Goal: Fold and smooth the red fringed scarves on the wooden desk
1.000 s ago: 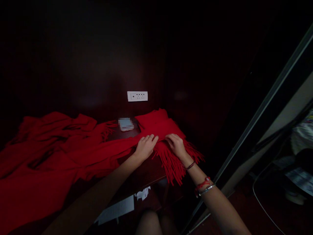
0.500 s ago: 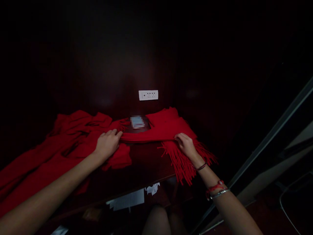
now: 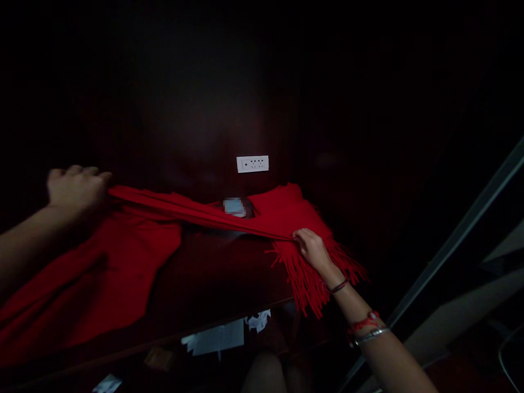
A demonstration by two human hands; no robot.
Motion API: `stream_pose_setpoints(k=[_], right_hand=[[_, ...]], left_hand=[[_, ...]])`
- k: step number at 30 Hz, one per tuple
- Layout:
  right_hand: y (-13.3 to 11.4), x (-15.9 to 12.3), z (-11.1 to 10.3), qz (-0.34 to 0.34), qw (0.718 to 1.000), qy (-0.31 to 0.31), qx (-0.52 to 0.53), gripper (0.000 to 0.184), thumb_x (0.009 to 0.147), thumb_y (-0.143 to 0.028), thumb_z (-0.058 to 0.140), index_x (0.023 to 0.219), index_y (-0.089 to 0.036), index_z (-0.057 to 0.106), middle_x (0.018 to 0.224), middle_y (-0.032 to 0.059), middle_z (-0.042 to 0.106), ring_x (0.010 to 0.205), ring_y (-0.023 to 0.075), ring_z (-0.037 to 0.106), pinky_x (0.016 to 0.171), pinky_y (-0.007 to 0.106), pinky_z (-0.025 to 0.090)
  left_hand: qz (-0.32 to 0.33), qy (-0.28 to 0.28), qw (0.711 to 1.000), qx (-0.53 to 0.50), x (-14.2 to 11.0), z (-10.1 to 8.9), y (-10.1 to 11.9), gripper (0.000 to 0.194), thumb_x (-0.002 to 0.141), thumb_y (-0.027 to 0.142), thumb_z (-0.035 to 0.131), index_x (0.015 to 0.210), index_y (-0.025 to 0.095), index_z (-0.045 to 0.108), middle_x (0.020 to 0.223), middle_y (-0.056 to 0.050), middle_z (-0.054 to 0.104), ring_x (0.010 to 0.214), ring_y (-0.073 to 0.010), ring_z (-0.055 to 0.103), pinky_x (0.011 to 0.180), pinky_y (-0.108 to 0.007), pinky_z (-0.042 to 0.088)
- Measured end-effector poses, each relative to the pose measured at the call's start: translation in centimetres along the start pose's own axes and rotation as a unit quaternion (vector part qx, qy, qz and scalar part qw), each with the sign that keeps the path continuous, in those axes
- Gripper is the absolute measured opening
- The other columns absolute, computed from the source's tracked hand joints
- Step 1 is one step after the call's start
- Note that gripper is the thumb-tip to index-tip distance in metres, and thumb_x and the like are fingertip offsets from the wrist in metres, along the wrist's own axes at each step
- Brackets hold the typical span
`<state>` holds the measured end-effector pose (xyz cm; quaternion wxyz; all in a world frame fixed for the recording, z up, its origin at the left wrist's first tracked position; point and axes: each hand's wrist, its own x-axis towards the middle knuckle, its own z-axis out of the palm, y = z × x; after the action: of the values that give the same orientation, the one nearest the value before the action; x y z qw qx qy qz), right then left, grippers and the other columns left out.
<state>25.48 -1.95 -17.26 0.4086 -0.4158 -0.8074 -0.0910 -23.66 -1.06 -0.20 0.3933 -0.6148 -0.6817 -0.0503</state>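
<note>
A long red scarf (image 3: 135,256) with a fringed end (image 3: 311,278) lies across a dark wooden table (image 3: 221,284). My left hand (image 3: 76,188) is raised at the far left, closed round a bunched edge of the scarf and holding it taut. My right hand (image 3: 311,248) presses down on the scarf near the fringe at the table's right end, fingers curled on the cloth. The scarf runs as a tight band between both hands. Bracelets sit on my right wrist.
A white wall socket (image 3: 252,164) is on the dark panel behind the table. A small pale object (image 3: 234,207) rests on the table behind the scarf. Papers (image 3: 216,338) lie on the floor below. A sliding door frame (image 3: 450,256) stands at right.
My left hand has slid along the scarf from beside the right hand far out to the left and lifted, pulling the cloth taut. My right hand has stayed at the fringe.
</note>
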Motion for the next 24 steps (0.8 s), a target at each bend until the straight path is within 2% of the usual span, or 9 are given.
stream_pose_setpoints(k=[3,5,7,8,11,15,17,20,24], right_hand=[[0.2,-0.1,0.1,0.012,1.0,0.002,-0.01,0.016,0.075,-0.007,0.04,0.074,-0.018,0.052,0.07,0.0041,0.054,0.068,0.0153,0.049,0.064,0.025,0.039],[0.3,-0.1,0.1,0.012,1.0,-0.009,-0.014,0.016,0.075,-0.007,0.041,0.073,-0.018,0.053,0.069,0.0038,0.055,0.067,0.015,0.05,0.064,0.025,0.039],[0.4,-0.1,0.1,0.005,1.0,-0.023,-0.014,0.015,0.075,-0.008,0.042,0.071,-0.018,0.053,0.068,0.0035,0.055,0.067,0.015,0.05,0.063,0.025,0.039],[0.4,-0.1,0.1,0.001,1.0,-0.027,-0.013,0.015,0.076,-0.009,0.042,0.071,-0.018,0.053,0.068,0.0035,0.055,0.067,0.015,0.05,0.063,0.025,0.039],[0.4,0.0,0.1,-0.009,1.0,-0.029,-0.005,0.013,0.077,-0.012,0.043,0.073,-0.018,0.054,0.071,0.004,0.056,0.07,0.0154,0.05,0.066,0.027,0.04],[0.5,-0.1,0.0,-0.012,1.0,-0.017,-0.002,0.013,0.077,-0.015,0.045,0.084,-0.018,0.056,0.077,0.0048,0.057,0.075,0.0164,0.051,0.07,0.029,0.041],[0.6,-0.1,0.0,-0.016,1.0,-0.019,-0.005,0.013,0.077,-0.017,0.046,0.084,-0.018,0.057,0.077,0.0048,0.058,0.074,0.0166,0.051,0.069,0.03,0.042],[0.5,0.0,-0.1,-0.015,1.0,-0.022,-0.012,0.014,0.078,-0.019,0.045,0.081,-0.019,0.058,0.074,0.0047,0.057,0.073,0.0165,0.051,0.067,0.029,0.042],[0.4,0.0,-0.1,-0.013,1.0,-0.021,-0.017,0.014,0.079,-0.02,0.044,0.08,-0.019,0.058,0.073,0.0045,0.057,0.072,0.0163,0.051,0.067,0.029,0.042]], left_hand=[[-0.032,0.03,0.999,0.027,1.3,-1.5,-1.2,0.036,0.079,0.022,0.019,0.094,0.01,0.049,0.097,-0.004,0.047,0.106,-0.0308,0.034,0.079,-0.05,0.03],[-0.032,-0.033,0.999,0.022,1.2,-2.3,0.4,0.033,0.078,0.015,0.023,0.097,0.008,0.049,0.1,-0.005,0.047,0.109,-0.0307,0.031,0.081,-0.049,0.029],[-0.038,-0.197,0.98,-0.006,0.2,-2.9,3.7,0.029,0.074,0.011,0.035,0.097,0.006,0.051,0.102,-0.009,0.049,0.108,-0.0308,0.034,0.082,-0.046,0.03],[-0.046,-0.244,0.969,-0.019,-0.5,-3.1,5.8,0.026,0.067,0.012,0.047,0.091,0.005,0.055,0.096,-0.011,0.053,0.101,-0.0325,0.042,0.077,-0.047,0.035],[-0.002,-0.278,0.958,-0.066,-2.9,-3.8,13.0,0.037,0.054,0.016,0.065,0.089,0.007,0.059,0.099,-0.019,0.054,0.098,-0.0407,0.042,0.072,-0.054,0.035],[0.211,-0.203,0.933,-0.208,-5.0,-5.1,22.4,0.05,0.069,0.042,0.053,0.115,0.028,0.042,0.123,-0.004,0.039,0.111,-0.0211,0.035,0.089,-0.033,0.031],[0.342,-0.082,0.884,-0.307,-5.7,-5.4,26.1,0.052,0.069,0.044,0.051,0.116,0.024,0.04,0.121,-0.006,0.04,0.112,-0.0209,0.034,0.09,-0.033,0.029],[0.371,-0.026,0.869,-0.326,-6.9,-5.0,29.7,0.042,0.071,0.037,0.053,0.109,0.02,0.044,0.113,-0.008,0.046,0.104,-0.021,0.041,0.086,-0.033,0.033],[0.369,-0.003,0.874,-0.315,-8.0,-3.5,30.8,0.02,0.078,0.02,0.042,0.096,0.018,0.05,0.102,-0.007,0.051,0.094,-0.0189,0.048,0.08,-0.031,0.037]])
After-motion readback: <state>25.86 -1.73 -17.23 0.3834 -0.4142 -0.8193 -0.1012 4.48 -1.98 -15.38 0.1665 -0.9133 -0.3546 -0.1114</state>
